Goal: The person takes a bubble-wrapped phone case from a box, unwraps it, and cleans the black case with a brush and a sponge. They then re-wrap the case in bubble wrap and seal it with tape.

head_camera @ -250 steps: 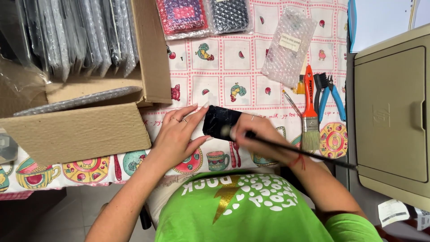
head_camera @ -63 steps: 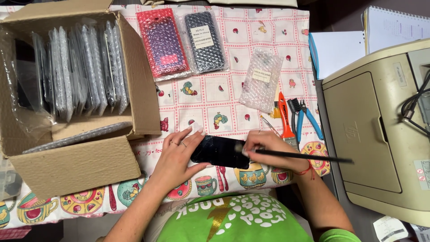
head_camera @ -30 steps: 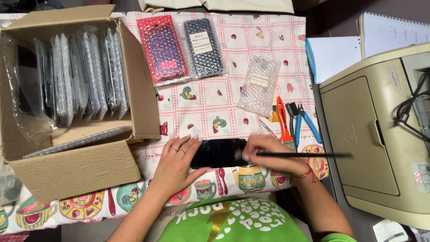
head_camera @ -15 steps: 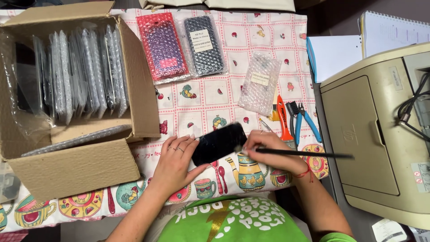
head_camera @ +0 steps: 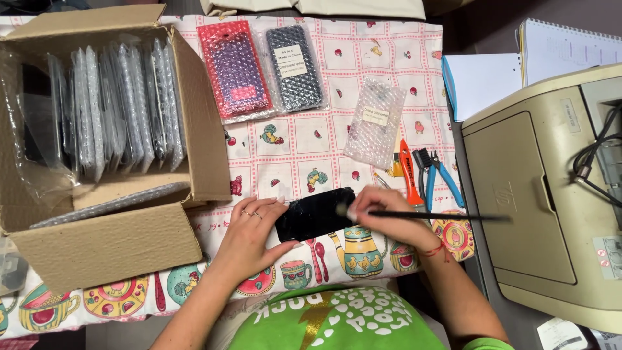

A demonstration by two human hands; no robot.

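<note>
Lying flat, glossy black phone screen (head_camera: 315, 214), left hand (head_camera: 251, 230) steadying, brush (head_camera: 421, 214) touching.

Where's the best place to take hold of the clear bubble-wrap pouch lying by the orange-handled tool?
Probably the clear bubble-wrap pouch's upper left long edge, coming from the open tablecloth side. It lies flat and tilted, and the orange-handled tool crowds its lower right corner.

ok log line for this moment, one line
left hand: steadies black panel | right hand: holds brush, tip on panel | box at left
</note>
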